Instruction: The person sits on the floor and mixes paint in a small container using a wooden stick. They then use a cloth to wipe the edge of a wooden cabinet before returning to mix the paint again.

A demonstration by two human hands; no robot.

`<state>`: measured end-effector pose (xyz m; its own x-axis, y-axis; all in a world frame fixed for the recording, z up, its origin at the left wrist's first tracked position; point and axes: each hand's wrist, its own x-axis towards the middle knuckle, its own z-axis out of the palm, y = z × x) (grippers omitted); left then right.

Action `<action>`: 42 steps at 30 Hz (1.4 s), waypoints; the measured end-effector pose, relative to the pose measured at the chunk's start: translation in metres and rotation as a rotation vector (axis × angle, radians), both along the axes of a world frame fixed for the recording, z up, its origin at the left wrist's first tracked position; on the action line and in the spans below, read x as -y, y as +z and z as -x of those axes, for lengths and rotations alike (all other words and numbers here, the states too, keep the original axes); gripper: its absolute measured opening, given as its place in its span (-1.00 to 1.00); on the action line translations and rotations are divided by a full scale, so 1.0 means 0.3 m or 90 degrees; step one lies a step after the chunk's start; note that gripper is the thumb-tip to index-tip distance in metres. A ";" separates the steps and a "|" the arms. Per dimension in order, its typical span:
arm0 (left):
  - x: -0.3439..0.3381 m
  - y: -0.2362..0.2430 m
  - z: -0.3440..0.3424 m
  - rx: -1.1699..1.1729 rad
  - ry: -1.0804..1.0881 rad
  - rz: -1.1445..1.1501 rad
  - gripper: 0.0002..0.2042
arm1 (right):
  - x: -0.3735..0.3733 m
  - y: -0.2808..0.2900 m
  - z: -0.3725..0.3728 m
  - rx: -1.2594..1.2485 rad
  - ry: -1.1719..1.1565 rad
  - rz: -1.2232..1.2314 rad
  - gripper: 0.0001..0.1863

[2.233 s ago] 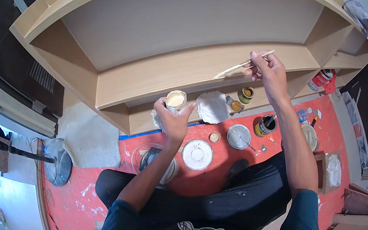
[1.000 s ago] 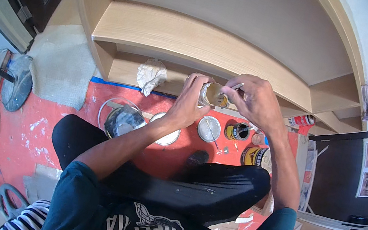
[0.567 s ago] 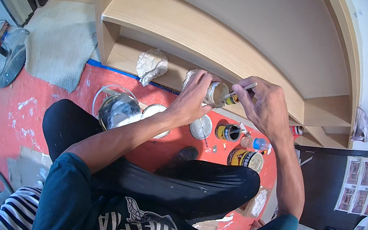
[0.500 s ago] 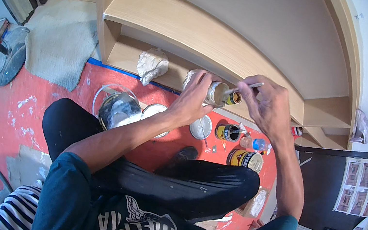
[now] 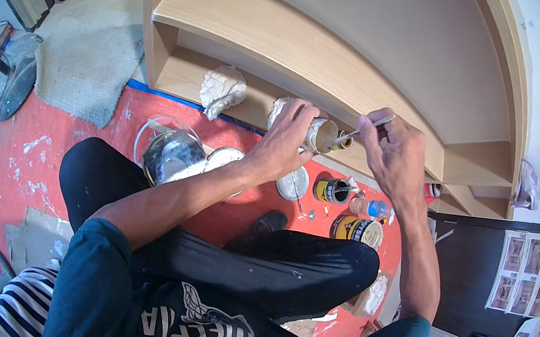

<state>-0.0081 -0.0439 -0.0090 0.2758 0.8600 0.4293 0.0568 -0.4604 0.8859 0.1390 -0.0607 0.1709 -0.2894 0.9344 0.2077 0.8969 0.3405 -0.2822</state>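
My left hand is wrapped round a small pale can, tipped so that its mouth faces right. In my right hand is a thin pale-handled tool, pinched between thumb and fingers. Its far end points down-left to the can's mouth; I cannot make out whether it is a brush or a stirring stick. Just beyond the held can, a small dark and yellow tin is partly visible at the shelf. A crumpled whitish cloth shows behind my left hand.
A wooden shelf unit spans the far side, with a crumpled cloth on its bottom ledge. On the red floor stand a paint bucket, a round white lid, an open yellow-black can, a larger can and a blue-capped bottle.
My right hand and the tool have shifted slightly to the right, drawing the tool's tip back toward the can's mouth. My left hand still holds the can in nearly the same place.
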 end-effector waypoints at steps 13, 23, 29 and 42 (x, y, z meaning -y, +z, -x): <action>0.005 -0.008 -0.012 0.025 -0.010 0.003 -0.34 | 0.018 -0.018 -0.030 -0.055 -0.015 0.067 -0.74; -0.003 0.001 -0.015 0.076 -0.035 0.024 -0.28 | 0.008 -0.044 -0.006 -0.015 0.034 0.012 -0.78; -0.023 -0.008 -0.012 0.087 -0.040 0.032 -0.33 | 0.019 -0.028 0.030 -0.098 0.094 0.139 -0.71; -0.010 -0.309 0.043 0.065 -0.079 0.248 -0.27 | -0.027 -1.175 -0.820 -0.243 -0.418 0.122 -0.65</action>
